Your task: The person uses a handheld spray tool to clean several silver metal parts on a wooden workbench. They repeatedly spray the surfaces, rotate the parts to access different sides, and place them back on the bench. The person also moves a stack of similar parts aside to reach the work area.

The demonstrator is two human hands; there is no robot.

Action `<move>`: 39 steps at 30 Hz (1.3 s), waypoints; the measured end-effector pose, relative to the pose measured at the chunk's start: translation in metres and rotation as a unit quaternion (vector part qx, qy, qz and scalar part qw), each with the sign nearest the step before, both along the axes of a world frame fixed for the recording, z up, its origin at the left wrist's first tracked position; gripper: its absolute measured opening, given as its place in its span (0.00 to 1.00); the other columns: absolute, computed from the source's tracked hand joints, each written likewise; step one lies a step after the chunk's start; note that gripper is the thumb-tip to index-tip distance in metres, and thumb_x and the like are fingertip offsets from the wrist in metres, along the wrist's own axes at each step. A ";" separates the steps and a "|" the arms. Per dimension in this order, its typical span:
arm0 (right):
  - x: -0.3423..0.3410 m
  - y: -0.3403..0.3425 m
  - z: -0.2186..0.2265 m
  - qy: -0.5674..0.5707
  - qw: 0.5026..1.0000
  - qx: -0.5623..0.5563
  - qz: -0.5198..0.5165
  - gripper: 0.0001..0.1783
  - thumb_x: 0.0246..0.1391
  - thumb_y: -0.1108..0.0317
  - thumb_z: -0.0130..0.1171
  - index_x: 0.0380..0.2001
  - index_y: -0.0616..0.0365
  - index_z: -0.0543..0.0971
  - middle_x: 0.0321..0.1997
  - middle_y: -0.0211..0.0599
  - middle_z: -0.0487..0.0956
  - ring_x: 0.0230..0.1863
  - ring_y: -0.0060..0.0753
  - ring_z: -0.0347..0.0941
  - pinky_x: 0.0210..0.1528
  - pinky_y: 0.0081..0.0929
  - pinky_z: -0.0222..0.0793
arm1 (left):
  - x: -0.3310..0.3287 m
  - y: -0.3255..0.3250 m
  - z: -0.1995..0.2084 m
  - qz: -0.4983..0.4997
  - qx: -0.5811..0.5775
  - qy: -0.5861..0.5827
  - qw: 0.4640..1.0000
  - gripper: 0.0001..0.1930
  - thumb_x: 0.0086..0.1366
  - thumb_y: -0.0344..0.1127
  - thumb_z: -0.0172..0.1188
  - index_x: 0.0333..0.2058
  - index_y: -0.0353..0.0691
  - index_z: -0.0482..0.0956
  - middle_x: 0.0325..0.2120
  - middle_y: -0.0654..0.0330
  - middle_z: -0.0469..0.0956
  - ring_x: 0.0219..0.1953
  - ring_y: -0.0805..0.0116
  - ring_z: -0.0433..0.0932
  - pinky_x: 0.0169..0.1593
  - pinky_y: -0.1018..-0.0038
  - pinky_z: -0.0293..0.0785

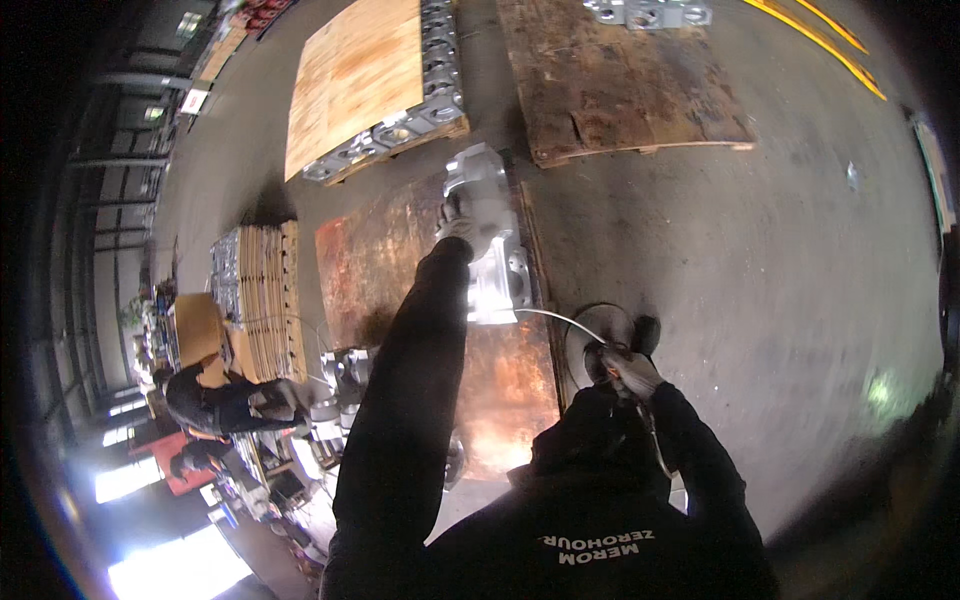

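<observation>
A: The metal casting (490, 235) lies on the rusty steel plate (400, 270), along its right edge, with the gloved left hand (462, 228) pressing on top, fingers curled over it.

B: And the right hand (625, 372)?

A: Closed around a black tool (610, 352) with a hose. Best brace the casting firmly.

Grey concrete floor (760, 260), yellow lines (815, 40), bright windows (125, 478)
</observation>
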State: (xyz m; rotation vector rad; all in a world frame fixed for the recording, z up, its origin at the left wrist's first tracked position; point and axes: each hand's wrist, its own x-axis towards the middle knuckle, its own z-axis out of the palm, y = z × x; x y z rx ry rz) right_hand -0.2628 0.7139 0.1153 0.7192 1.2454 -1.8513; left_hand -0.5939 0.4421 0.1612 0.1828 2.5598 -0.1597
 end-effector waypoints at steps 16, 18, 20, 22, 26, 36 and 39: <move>0.027 -0.031 -0.101 -0.005 0.995 0.071 -0.068 0.18 0.66 0.54 0.56 0.24 0.51 0.72 0.16 0.24 0.68 0.12 0.21 0.62 0.13 0.26 0.56 | -0.001 -0.030 -0.031 -0.055 0.017 0.070 0.996 0.59 0.65 0.62 0.55 0.70 0.29 0.24 0.73 0.37 0.36 0.74 0.40 0.38 0.75 0.63 0.39; 0.040 -0.038 -0.161 0.069 0.989 0.113 -0.069 0.21 0.66 0.51 0.54 0.23 0.50 0.70 0.14 0.25 0.64 0.11 0.21 0.61 0.13 0.26 0.54 | -0.010 -0.014 -0.026 -0.061 0.031 0.054 0.996 0.58 0.65 0.62 0.55 0.70 0.29 0.24 0.73 0.38 0.35 0.75 0.41 0.36 0.75 0.63 0.38; 0.026 -0.031 -0.164 0.023 0.998 0.024 -0.055 0.22 0.66 0.50 0.54 0.21 0.49 0.69 0.14 0.25 0.64 0.12 0.22 0.61 0.13 0.26 0.55 | -0.009 -0.007 -0.024 -0.029 0.042 0.033 0.998 0.58 0.65 0.62 0.55 0.70 0.28 0.24 0.73 0.38 0.33 0.75 0.43 0.33 0.75 0.64 0.38; -0.011 -0.009 -0.112 -0.079 0.984 -0.161 0.000 0.24 0.66 0.49 0.54 0.19 0.49 0.68 0.14 0.25 0.65 0.12 0.22 0.61 0.14 0.27 0.56 | 0.002 -0.022 -0.018 -0.020 0.006 0.035 0.999 0.58 0.65 0.62 0.55 0.69 0.28 0.24 0.73 0.38 0.33 0.75 0.43 0.32 0.75 0.65 0.39; -0.020 0.005 -0.103 -0.102 0.994 0.006 0.041 0.26 0.65 0.47 0.55 0.17 0.48 0.67 0.14 0.24 0.65 0.13 0.24 0.62 0.16 0.29 0.58 | 0.005 -0.016 -0.007 -0.053 -0.011 0.028 0.998 0.57 0.66 0.64 0.52 0.70 0.29 0.27 0.73 0.39 0.32 0.75 0.40 0.34 0.75 0.59 0.41; -0.005 0.022 -0.084 0.001 0.986 0.168 0.025 0.22 0.62 0.49 0.60 0.40 0.60 0.78 0.24 0.30 0.76 0.26 0.23 0.72 0.26 0.27 0.66 | 0.001 -0.012 -0.014 -0.010 0.007 0.026 1.000 0.60 0.64 0.65 0.54 0.70 0.31 0.22 0.73 0.39 0.32 0.75 0.41 0.32 0.75 0.58 0.37; 0.014 0.031 -0.119 -0.007 0.992 0.124 -0.017 0.22 0.63 0.46 0.58 0.39 0.57 0.78 0.23 0.30 0.77 0.23 0.23 0.72 0.23 0.28 0.67 | -0.001 0.003 -0.008 -0.004 0.019 0.020 1.000 0.60 0.63 0.65 0.56 0.70 0.32 0.22 0.73 0.38 0.31 0.75 0.40 0.33 0.75 0.58 0.39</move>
